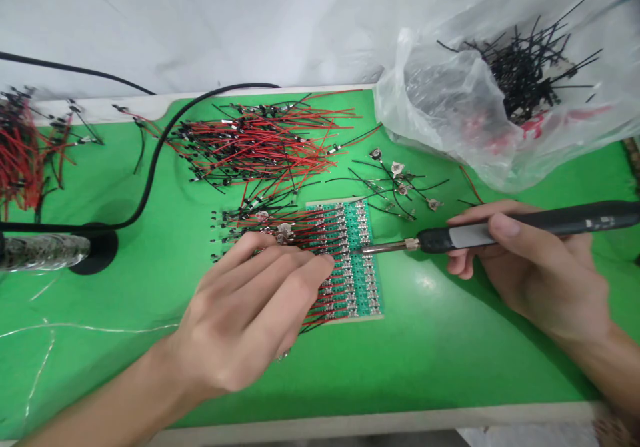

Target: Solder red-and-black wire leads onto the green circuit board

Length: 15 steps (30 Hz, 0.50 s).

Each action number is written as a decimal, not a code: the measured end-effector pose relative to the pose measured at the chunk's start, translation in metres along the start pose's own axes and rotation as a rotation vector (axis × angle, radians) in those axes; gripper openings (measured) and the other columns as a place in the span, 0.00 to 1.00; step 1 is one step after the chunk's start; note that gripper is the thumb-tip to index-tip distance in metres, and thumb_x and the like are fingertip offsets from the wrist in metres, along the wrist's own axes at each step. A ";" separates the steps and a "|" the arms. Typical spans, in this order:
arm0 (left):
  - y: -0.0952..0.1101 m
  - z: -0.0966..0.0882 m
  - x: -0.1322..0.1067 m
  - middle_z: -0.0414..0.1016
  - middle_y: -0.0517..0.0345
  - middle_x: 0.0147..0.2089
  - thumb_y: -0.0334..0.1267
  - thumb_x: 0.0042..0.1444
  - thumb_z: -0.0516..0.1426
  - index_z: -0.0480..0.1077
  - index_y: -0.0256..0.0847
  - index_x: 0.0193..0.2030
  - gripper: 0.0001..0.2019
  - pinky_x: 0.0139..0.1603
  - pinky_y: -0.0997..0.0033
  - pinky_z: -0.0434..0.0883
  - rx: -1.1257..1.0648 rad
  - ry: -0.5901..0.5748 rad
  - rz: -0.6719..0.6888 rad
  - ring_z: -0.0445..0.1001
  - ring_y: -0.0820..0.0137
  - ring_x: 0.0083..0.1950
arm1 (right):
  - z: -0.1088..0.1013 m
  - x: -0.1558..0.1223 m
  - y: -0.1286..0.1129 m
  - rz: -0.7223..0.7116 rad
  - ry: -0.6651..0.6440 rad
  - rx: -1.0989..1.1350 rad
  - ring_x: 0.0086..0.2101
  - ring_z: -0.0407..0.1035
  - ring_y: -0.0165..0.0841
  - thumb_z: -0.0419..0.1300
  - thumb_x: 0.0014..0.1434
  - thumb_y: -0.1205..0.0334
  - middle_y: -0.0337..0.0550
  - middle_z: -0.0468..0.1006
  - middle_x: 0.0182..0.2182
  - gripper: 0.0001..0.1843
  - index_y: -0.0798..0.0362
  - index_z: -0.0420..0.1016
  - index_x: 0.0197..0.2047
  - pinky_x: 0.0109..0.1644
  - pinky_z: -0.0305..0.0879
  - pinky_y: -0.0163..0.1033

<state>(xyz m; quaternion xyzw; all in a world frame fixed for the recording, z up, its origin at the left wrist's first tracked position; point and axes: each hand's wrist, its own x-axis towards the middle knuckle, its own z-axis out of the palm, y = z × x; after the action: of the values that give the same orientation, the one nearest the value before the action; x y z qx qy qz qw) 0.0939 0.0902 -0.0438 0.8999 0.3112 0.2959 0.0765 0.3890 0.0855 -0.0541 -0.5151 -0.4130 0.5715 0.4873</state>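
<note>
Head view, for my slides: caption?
Left hand rests on wires on a circuit board; right hand holds a soldering iron.

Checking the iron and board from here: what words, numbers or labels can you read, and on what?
Soldering iron handle: small pale marks near the rear, too blurred to read.
Circuit board panel: any printing is too small to read.
Nothing else shows readable text.
</note>
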 end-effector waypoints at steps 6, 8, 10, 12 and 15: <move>0.000 -0.001 0.000 0.82 0.51 0.38 0.22 0.55 0.62 0.73 0.30 0.46 0.11 0.40 0.60 0.75 0.002 -0.007 0.003 0.79 0.68 0.36 | -0.004 -0.003 0.001 0.000 -0.035 0.006 0.21 0.76 0.35 0.64 0.62 0.58 0.44 0.83 0.22 0.10 0.52 0.86 0.39 0.22 0.74 0.37; -0.001 0.000 0.000 0.82 0.51 0.37 0.22 0.54 0.62 0.73 0.30 0.46 0.12 0.40 0.61 0.75 -0.006 -0.006 0.006 0.79 0.68 0.36 | -0.004 -0.004 0.001 -0.003 -0.041 0.008 0.21 0.76 0.35 0.64 0.62 0.58 0.44 0.83 0.22 0.10 0.53 0.86 0.39 0.22 0.74 0.37; -0.002 0.000 0.000 0.82 0.52 0.38 0.21 0.54 0.64 0.73 0.30 0.45 0.12 0.41 0.61 0.75 -0.018 -0.003 0.000 0.79 0.69 0.36 | -0.004 -0.004 0.001 -0.001 -0.029 0.011 0.21 0.76 0.35 0.64 0.62 0.58 0.44 0.83 0.22 0.10 0.53 0.86 0.39 0.22 0.73 0.36; -0.002 0.000 0.000 0.82 0.53 0.38 0.21 0.52 0.64 0.73 0.30 0.46 0.14 0.41 0.62 0.75 -0.024 0.005 -0.017 0.79 0.69 0.36 | -0.003 -0.003 0.001 -0.001 -0.015 0.013 0.21 0.76 0.34 0.65 0.61 0.59 0.44 0.83 0.22 0.09 0.53 0.86 0.39 0.22 0.73 0.35; -0.003 0.000 0.002 0.81 0.56 0.38 0.20 0.51 0.65 0.73 0.31 0.46 0.15 0.42 0.66 0.75 -0.036 0.015 -0.052 0.78 0.72 0.35 | -0.001 -0.002 0.000 -0.001 -0.003 0.016 0.21 0.76 0.34 0.65 0.61 0.59 0.44 0.83 0.22 0.09 0.53 0.86 0.38 0.21 0.73 0.35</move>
<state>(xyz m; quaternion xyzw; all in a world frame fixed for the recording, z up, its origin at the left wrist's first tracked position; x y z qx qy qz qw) 0.0935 0.0938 -0.0444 0.8878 0.3298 0.3058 0.0979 0.3902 0.0837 -0.0543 -0.5102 -0.4095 0.5752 0.4910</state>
